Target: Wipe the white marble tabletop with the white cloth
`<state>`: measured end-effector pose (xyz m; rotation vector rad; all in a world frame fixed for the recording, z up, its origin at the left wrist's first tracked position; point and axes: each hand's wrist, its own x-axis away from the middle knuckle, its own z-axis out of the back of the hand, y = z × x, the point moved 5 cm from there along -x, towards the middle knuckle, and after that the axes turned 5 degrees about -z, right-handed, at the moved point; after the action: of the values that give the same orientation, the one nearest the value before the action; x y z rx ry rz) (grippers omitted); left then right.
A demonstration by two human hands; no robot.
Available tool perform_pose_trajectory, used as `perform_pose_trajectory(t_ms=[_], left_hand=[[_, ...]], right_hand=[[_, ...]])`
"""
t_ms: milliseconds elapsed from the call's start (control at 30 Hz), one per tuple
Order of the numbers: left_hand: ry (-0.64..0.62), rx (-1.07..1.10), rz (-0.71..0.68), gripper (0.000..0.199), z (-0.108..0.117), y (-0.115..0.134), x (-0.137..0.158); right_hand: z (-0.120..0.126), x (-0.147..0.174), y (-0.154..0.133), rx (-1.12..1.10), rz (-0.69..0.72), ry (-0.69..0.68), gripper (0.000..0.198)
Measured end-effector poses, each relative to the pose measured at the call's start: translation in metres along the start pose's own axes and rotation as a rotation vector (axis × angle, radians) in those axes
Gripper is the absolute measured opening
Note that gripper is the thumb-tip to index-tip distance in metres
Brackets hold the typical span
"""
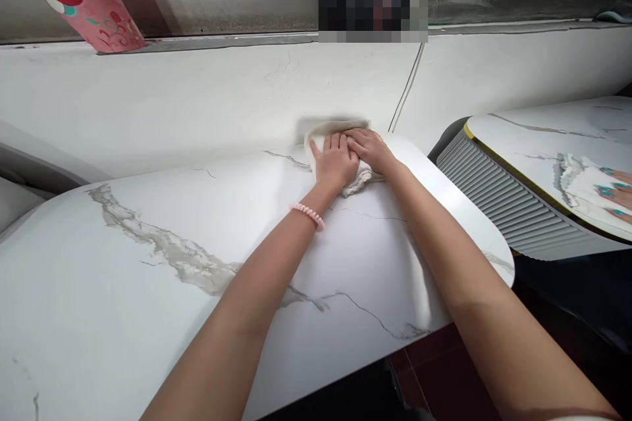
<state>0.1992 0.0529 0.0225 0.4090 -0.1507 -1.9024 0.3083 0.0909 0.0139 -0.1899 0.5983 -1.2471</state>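
A cream-white cloth (363,174) lies bunched at the far edge of the marble-patterned white table (148,316), its back part against the wall. My left hand (336,161) presses flat on it, fingers spread, with a pink coiled band (309,216) around the wrist. Beside it my right hand (372,148) also rests on the cloth, fingers stretched out towards the left hand and touching it. The right thumb is hidden, as is the cloth underneath both palms.
A white wall (197,105) borders the far edge. A pink patterned box-like object (93,6) stands on the ledge at left. Thin cables (407,89) hang down the wall. Across a gap at right, another person's hand (619,192) rests on a white cloth (582,181) on a second table (538,125).
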Motion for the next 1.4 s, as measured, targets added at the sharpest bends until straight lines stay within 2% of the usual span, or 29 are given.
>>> perform_pose_trajectory(t_ms=[200, 333, 433, 700, 833, 967, 1167, 1400], left_hand=[[-0.053, -0.032, 0.007, 0.060, -0.003, 0.023, 0.026], [-0.064, -0.036, -0.004, 0.062, -0.008, 0.048, 0.048], [-0.051, -0.029, -0.012, 0.062, -0.011, 0.069, 0.067], [0.009, 0.008, -0.147, 0.060, -0.016, 0.131, 0.125], [-0.002, 0.036, -0.216, 0.060, -0.019, 0.158, 0.141], [0.006, 0.052, -0.218, 0.060, -0.023, 0.171, 0.140], [-0.007, 0.081, -0.265, 0.061, -0.023, 0.171, 0.128], [-0.018, 0.096, -0.242, 0.060, -0.026, 0.163, 0.100]], right_hand=[[0.010, 0.031, 0.002, 0.049, 0.071, -0.059, 0.046], [0.026, 0.064, 0.005, 0.093, 0.087, -0.037, 0.047], [0.037, 0.091, 0.007, 0.098, 0.106, -0.070, 0.047], [0.077, 0.180, 0.023, 0.121, 0.021, -0.048, 0.050], [0.095, 0.213, 0.034, 0.146, -0.056, -0.041, 0.051], [0.103, 0.221, 0.041, 0.172, -0.107, -0.049, 0.053], [0.106, 0.214, 0.048, 0.182, -0.144, -0.034, 0.054], [0.102, 0.186, 0.063, 0.176, -0.128, -0.012, 0.051]])
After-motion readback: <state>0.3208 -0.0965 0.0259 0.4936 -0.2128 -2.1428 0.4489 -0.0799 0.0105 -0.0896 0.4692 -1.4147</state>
